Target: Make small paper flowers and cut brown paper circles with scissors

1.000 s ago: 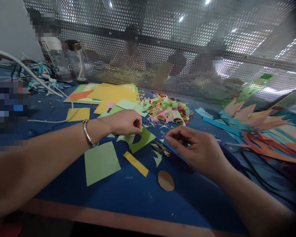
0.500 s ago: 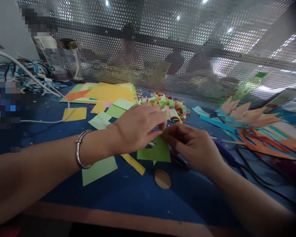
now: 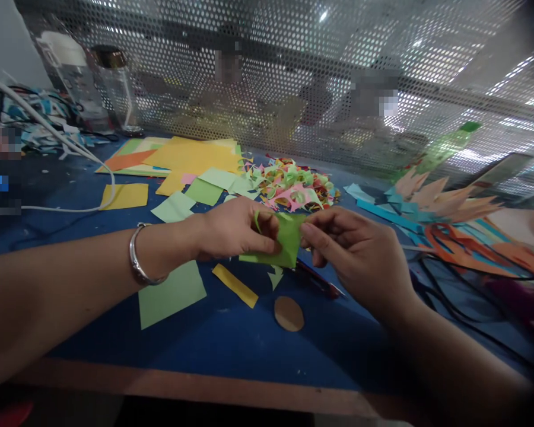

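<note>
A bright green piece of paper is held up between both hands over the table. My left hand, a silver bangle on its wrist, pinches the paper's left part, where a thin curled strip shows. Pinching the right edge is my right hand, thumb against forefinger. Below the paper lie a small pale green cut shape, a yellow strip and a brown oval piece. A dark pen-like tool rests partly beneath my right hand.
A heap of colourful paper scraps lies behind my hands. Yellow sheets are stacked at the back left, near clear bottles. Folded paper spikes and black cables are at right. A perforated metal screen stands behind.
My hands have moved slightly apart, and the green paper is lifted and turned, showing more between them. The scrap heap and the pen-like tool are less covered. The view has shifted slightly.
</note>
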Tool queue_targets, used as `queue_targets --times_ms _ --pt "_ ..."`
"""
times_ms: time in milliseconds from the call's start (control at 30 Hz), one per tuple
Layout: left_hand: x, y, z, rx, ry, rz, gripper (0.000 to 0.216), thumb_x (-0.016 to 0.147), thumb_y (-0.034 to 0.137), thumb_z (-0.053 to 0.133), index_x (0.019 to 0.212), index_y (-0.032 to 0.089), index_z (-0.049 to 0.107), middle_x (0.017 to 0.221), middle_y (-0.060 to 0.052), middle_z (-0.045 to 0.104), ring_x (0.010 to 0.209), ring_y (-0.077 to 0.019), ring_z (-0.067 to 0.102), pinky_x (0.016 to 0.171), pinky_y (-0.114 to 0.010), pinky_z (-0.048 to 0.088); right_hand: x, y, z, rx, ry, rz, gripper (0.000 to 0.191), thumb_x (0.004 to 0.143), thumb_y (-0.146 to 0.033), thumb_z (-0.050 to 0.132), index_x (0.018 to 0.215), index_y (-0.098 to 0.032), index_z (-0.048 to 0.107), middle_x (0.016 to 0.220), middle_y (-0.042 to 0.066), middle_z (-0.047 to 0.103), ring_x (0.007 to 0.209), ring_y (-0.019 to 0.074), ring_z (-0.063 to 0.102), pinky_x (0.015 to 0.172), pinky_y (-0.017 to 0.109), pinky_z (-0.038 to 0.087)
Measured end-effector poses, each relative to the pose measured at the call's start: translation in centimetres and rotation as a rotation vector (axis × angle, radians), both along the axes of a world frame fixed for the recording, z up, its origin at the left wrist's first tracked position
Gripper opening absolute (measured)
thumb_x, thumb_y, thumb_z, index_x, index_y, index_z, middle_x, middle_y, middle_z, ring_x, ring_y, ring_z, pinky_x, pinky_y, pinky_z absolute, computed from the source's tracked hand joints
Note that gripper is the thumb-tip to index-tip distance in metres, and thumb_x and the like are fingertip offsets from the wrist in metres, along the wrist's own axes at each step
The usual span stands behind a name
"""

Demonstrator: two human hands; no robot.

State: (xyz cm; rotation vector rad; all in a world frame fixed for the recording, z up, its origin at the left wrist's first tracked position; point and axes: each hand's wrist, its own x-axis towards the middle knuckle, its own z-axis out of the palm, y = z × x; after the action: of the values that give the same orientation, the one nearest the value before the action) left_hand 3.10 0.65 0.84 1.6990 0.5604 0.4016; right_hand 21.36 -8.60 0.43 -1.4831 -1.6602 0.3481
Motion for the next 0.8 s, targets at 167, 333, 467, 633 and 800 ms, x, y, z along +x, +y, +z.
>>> queue_targets --times_ms 167,333,467,633,800 --pt "-0.2 0.9 -0.6 0.005 -0.071 0.3 0.02 0.072 0.019 0.074 0.062 0.015 0.057 0.065 0.004 0.054 0.063 -0.0087 0.05 0.065 -0.025 0.039 0.4 -0.6 0.1 -0.201 -0.26 0.217 0.016 0.091 -0.034 0.063 0.084 -0.02 0.069 0.066 -0.002 0.063 0.052 0.0096 0.054 0.05 0.022 0.041" --pt "-0.1 1.2 -1.2 -0.019 -0.043 0.362 0.021 0.079 0.022 0.069 0.063 0.015 0.058 0.063 0.002 0.053 0.059 -0.0094 0.048 0.06 -0.027 0.037 0.3 -1.5 0.3 -0.445 -0.448 0.469 0.01 0.086 -0.031 0.07 0.086 -0.021 0.067 0.073 -0.002 0.064 0.061 0.0112 0.056 0.054 0.023 0.04" --pt "0.0 0.9 -1.0 -0.042 -0.027 0.33 0.012 0.076 0.018 0.071 0.069 0.016 0.062 0.071 -0.001 0.063 0.066 -0.0125 0.058 0.066 -0.029 0.045 0.1 -1.9 0.8 -0.44 -0.489 0.549 0.014 0.081 -0.029 0.075 0.083 -0.021 0.064 0.08 -0.001 0.065 0.068 0.0133 0.058 0.059 0.024 0.043" --pt "0.0 1.1 -1.4 -0.061 -0.007 0.352 0.012 0.072 0.017 0.075 0.074 0.017 0.063 0.074 -0.004 0.068 0.077 -0.0184 0.066 0.072 -0.033 0.05 0.1 -2.4 1.1 -0.445 -0.467 0.575 0.01 0.078 -0.015 0.07 0.08 -0.023 0.064 0.08 -0.002 0.065 0.068 0.013 0.059 0.06 0.024 0.045" --pt "0.0 0.9 -1.4 -0.223 -0.048 0.257 0.013 0.075 0.016 0.072 0.071 0.016 0.06 0.074 -0.004 0.068 0.076 -0.0177 0.067 0.07 -0.032 0.052 0.1 -2.4 1.1 -0.3 -0.498 0.57 0.017 0.088 -0.013 0.055 0.085 -0.021 0.069 0.076 0.001 0.067 0.066 0.014 0.06 0.06 0.026 0.046"
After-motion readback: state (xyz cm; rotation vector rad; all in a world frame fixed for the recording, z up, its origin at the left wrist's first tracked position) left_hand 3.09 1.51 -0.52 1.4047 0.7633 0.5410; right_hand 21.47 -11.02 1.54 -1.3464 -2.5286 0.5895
